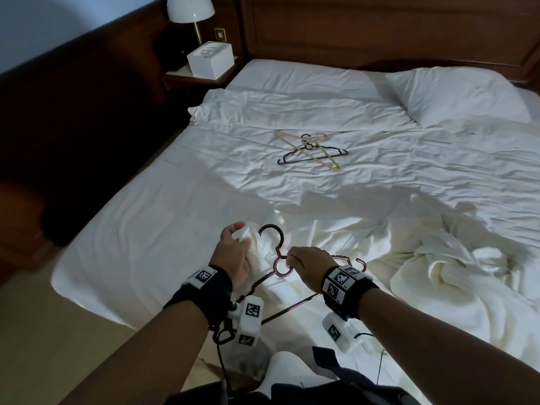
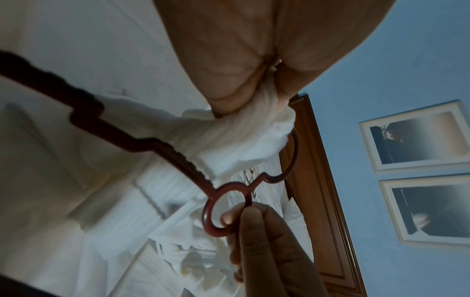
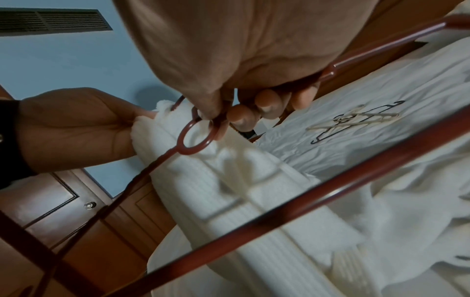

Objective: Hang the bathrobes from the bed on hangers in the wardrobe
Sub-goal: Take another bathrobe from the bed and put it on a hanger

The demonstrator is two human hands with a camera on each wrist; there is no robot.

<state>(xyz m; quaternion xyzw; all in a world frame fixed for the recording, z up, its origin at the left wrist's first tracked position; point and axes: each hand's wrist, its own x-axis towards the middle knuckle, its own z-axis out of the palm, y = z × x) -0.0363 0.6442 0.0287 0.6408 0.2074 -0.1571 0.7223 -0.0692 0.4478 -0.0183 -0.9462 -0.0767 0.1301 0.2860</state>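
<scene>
I can't see the wardrobe in any view, and my own forearms cut off the near edge of the bed (image 1: 131,252). Most of the dark red hanger (image 1: 279,266) is hidden too: its left shoulder disappears behind my left hand (image 1: 235,255) and the cloth, its right shoulder behind my right hand (image 1: 308,264).

My left fingers (image 3: 142,118) are curled tight around a bunched fold of the white bathrobe (image 1: 264,249), pinching it against the hanger's left arm just below the hook. My right thumb and forefinger pinch the hanger's small ring at the neck, the other fingers tucked in beside it; the wrist view shows this plainly.

The rest of the bathrobe trails down toward me over the mattress edge. A second crumpled bathrobe (image 1: 438,267) lies heaped to the right. Farther up the sheet, well apart from my hands, a black hanger (image 1: 295,159) and a cream hanger (image 1: 321,154) lie crossed. The pillow (image 1: 455,97) sits at the headboard.
</scene>
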